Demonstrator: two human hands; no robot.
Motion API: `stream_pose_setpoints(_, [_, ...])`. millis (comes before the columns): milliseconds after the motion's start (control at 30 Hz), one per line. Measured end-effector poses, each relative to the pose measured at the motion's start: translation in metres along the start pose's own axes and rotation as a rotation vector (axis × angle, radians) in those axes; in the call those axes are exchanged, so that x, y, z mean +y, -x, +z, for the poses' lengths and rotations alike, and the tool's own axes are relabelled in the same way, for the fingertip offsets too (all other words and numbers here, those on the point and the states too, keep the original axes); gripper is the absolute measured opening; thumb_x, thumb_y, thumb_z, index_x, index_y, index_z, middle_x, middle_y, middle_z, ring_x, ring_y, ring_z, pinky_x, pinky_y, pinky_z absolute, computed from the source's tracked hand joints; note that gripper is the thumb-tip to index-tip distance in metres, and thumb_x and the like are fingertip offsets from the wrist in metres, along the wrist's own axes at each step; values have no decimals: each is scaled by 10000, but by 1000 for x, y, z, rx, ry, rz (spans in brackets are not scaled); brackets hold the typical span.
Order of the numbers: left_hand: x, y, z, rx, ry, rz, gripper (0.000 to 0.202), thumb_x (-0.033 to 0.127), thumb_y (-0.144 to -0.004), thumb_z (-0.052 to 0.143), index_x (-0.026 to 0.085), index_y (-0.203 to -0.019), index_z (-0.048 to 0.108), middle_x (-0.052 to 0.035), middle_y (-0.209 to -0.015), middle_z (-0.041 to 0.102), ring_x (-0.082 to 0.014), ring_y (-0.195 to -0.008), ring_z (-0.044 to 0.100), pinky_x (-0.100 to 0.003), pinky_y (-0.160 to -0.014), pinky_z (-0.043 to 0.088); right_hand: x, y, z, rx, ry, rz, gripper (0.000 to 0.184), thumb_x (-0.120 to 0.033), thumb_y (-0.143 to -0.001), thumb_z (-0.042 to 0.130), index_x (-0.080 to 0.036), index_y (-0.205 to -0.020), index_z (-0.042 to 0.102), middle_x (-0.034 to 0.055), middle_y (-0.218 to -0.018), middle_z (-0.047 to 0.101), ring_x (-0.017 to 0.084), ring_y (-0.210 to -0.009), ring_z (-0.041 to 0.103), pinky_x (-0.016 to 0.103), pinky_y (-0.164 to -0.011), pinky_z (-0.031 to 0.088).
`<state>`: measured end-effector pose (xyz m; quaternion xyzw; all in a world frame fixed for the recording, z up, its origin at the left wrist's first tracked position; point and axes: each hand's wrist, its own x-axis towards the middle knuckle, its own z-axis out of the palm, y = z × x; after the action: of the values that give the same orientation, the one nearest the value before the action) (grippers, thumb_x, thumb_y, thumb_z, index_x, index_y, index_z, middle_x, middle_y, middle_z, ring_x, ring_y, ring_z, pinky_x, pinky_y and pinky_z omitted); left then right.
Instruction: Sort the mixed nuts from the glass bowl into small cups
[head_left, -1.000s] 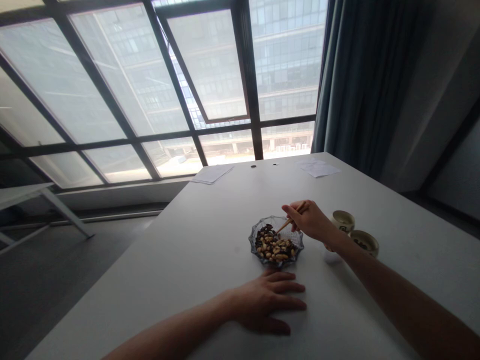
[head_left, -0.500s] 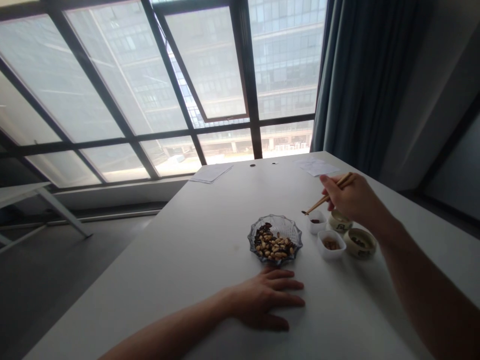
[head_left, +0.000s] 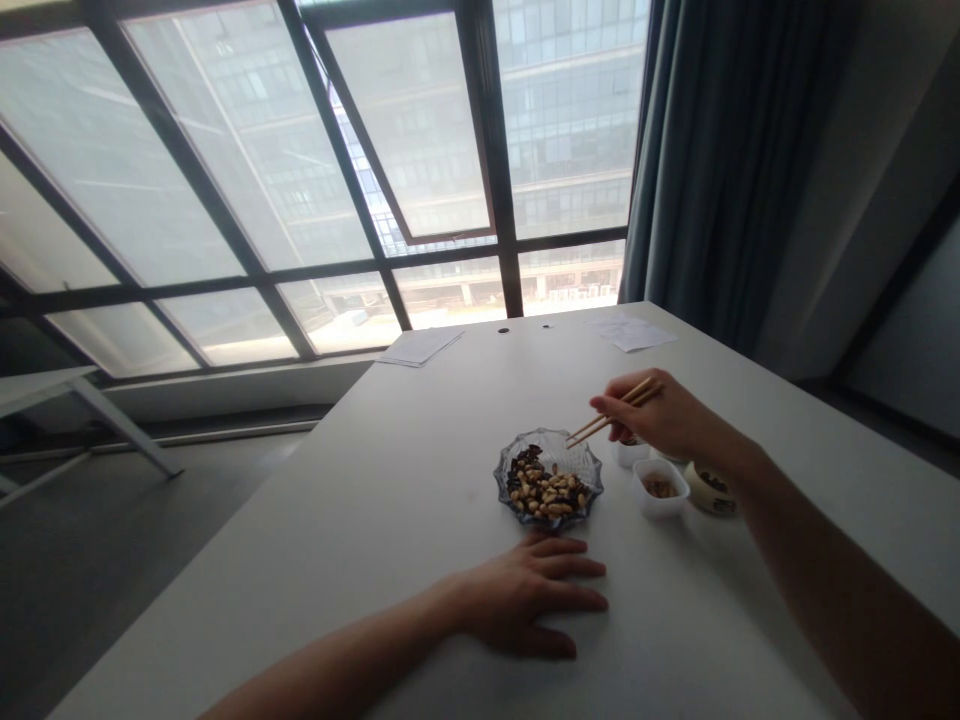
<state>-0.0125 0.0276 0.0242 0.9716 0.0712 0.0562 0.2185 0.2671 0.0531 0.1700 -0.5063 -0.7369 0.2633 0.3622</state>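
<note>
My right hand (head_left: 649,410) grips a pair of wooden chopsticks (head_left: 619,408). Their tips hang over the right rear part of a scalloped glass bowl (head_left: 579,456), apart from each other with nothing visible between them. Inside the bowl lie pale nuts (head_left: 551,495) mixed with dark pieces (head_left: 527,458). My left hand (head_left: 532,595) rests flat on the table just in front of the bowl, fingers spread. Under my right hand and wrist are a small white cup (head_left: 630,456), partly hidden, a white cup with brown bits (head_left: 660,492), and a cream pot (head_left: 712,492), partly covered by the wrist.
The white table (head_left: 360,520) reaches toward the windows. Papers (head_left: 421,346) lie at its far left edge and more papers (head_left: 634,331) at the far right. A blue curtain (head_left: 705,180) hangs behind on the right. Another table (head_left: 52,385) stands at the left.
My right hand has moved left with the chopsticks, from above the small white cup to over the glass bowl. The dark piece at their tips is no longer seen there. My left hand stays put.
</note>
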Motion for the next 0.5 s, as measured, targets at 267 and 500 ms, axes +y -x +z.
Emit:
stream_pose_setpoints(267, [-2, 1, 3, 21, -13, 18, 590, 587, -995, 562, 292, -1505, 515, -45, -1619, 445, -334, -1510, 363, -484, -1234, 290, 13, -13, 28, -223, 5, -74, 378, -483, -937, 671, -144, -786, 742, 52, -646, 711, 170, -579, 650, 260, -544, 473])
stream_pose_setpoints(500, [0, 1, 3, 23, 1, 8, 584, 577, -990, 581, 295, -1498, 524, -54, -1607, 462, -341, -1505, 370, -487, -1239, 279, 25, -16, 34, -191, -41, -67, 507, -568, -981, 570, -152, -707, 667, 75, -651, 724, 204, -616, 712, 254, -523, 486])
